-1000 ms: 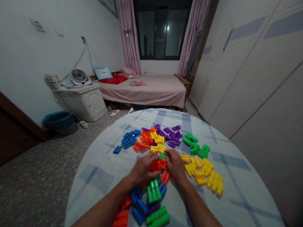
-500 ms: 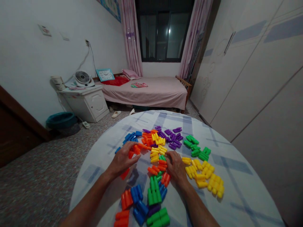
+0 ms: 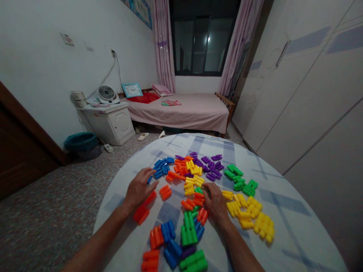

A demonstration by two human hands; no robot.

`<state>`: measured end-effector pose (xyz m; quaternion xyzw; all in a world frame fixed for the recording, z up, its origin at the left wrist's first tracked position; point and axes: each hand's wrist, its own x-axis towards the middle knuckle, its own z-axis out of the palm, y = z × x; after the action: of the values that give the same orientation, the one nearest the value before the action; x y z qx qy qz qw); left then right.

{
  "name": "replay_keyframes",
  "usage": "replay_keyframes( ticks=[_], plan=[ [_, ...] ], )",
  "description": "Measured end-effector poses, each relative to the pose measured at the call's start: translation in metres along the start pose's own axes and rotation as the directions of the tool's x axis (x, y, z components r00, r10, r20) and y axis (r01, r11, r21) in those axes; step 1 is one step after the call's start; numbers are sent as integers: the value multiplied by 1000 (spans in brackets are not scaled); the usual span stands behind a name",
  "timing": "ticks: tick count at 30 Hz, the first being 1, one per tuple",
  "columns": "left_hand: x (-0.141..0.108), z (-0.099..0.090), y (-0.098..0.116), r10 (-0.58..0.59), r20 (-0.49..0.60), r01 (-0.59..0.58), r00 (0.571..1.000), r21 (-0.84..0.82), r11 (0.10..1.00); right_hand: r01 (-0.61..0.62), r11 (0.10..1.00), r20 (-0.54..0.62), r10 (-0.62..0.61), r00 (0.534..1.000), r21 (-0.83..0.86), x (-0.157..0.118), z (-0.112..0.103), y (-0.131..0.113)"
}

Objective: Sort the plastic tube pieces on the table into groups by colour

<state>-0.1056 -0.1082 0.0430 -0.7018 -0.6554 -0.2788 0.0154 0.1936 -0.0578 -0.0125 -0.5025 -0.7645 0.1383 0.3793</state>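
1. Left hand (image 3: 138, 190) is reaching half-open, gripping nothing visible, beside blue blocks (image 3: 161, 167).
2. Right hand (image 3: 216, 199) is curling near orange blocks (image 3: 199, 199), grip unclear.
3. Both groups are lying on the counter (image 3: 266, 189).

Can't see all of blue block (image 3: 149, 180), partly behind left hand (image 3: 139, 190), or orange block (image 3: 150, 261), cropped at bottom.
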Motion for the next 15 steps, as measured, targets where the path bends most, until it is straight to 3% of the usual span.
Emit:
replay_keyframes(
  ticks=[3, 7, 15],
  plan=[
    [20, -2, -6, -111, 147, 92, 983, 129, 987, -1, 1000, 15, 1, 1000, -4, 1, 0, 0],
    [38, 5, -8, -222, 335, 164, 916, 194, 967, -3, 1000, 18, 3, 1000, -2, 1, 0, 1],
    [71, 35, -18, -182, 242, 180, 953, 31, 983, -15, 1000, 29, 15, 999, -6, 1, -2, -1]
  ],
)
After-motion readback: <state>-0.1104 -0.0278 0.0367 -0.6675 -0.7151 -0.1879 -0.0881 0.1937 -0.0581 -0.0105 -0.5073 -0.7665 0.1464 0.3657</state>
